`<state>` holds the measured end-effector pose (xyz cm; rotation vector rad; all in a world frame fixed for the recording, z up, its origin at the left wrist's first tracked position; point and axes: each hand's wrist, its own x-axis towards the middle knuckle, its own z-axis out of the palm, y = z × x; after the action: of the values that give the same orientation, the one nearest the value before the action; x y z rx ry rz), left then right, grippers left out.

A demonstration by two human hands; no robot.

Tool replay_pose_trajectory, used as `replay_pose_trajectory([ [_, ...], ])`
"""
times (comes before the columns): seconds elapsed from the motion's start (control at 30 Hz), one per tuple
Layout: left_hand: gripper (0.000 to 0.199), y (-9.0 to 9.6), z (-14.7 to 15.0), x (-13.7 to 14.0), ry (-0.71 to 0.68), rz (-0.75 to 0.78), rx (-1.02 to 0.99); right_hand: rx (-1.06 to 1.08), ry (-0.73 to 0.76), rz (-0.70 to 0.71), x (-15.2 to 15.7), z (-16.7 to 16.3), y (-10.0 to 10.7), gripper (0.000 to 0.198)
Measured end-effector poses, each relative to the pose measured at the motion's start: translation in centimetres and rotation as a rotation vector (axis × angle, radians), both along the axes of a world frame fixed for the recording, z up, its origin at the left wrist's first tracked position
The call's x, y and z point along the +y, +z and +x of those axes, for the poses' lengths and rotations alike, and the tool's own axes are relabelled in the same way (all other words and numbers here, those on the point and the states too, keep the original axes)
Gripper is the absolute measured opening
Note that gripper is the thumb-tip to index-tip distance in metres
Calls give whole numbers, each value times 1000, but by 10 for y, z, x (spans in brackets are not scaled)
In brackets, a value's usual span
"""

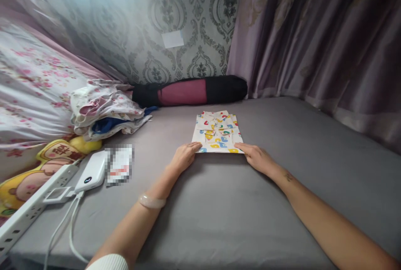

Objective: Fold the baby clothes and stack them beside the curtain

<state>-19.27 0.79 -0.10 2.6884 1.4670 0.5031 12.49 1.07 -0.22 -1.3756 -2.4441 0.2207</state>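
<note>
A folded white garment (217, 133) with a red, blue, yellow and green print lies on the grey bed sheet (225, 203), ahead of me. Its folded layers overlap in the middle, and its near edge is straight. My left hand (185, 155) grips the near left corner, fingers on top. At the near right corner, my right hand (258, 159) pinches the cloth between thumb and fingers. The near edge looks slightly raised off the sheet, with a shadow below it. The undersides of both hands are hidden.
A heap of clothes (109, 109) lies at the left beside a yellow cartoon cushion (23, 182). Nearer are a white power strip (34, 205), a power bank (92, 171) with cables, and a blurred-out packet (120, 164). A black and pink roll (183, 91) lies along the wall; curtains (300, 40) hang right.
</note>
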Motion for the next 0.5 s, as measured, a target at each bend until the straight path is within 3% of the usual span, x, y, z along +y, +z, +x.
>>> replay_pose_trajectory([
  [0.27, 54, 19, -9, -43, -167, 17, 7, -59, 144, -112, -33, 17, 25, 57],
  [0.5, 54, 27, -19, -88, -208, -50, -46, -6, 263, -300, -75, 23, 51, 53],
])
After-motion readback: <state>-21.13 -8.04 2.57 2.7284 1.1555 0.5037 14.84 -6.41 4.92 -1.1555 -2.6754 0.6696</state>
